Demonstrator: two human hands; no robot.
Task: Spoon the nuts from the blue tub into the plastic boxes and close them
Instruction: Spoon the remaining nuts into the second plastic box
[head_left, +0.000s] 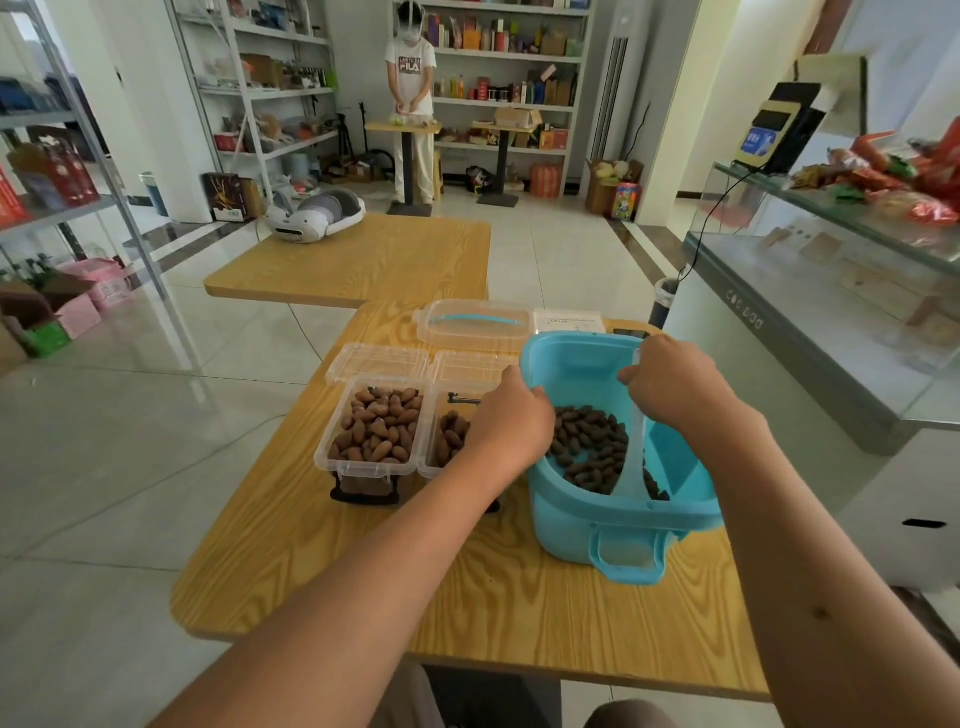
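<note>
- Head view: looked down on a wooden table with the blue tub at near right and two plastic boxes just left of it.
- Right hand curled round the handle of a white scoop, its bowl sunk among the nuts on the tub floor.
- Left hand gripped the tub's left rim, seemingly steadying it; fingers curled over the edge.
- Left box heaped with nuts close to the brim, hinged lid thrown back to the far side, not yet shut.
- Middle box only partly seen behind the left hand; held some nuts, fill level hard to judge, lid open too.
- Judged roughly midway: one box looked full, a second under way, a fair layer left in the tub, both lids to be pressed down.
- Third, larger clear box with a teal handle sat at the far edge, lid on; whether meant for filling, impossible to say.
- White card or packet lay beside it, behind the tub.
- Left forearm crossed over the middle box, so likely needed lifting clear before any scoop could be tipped in.
- Farther off: second table carrying a white headset, another person standing at a small stand, shelves along the walls, glass counter to the right.
</note>
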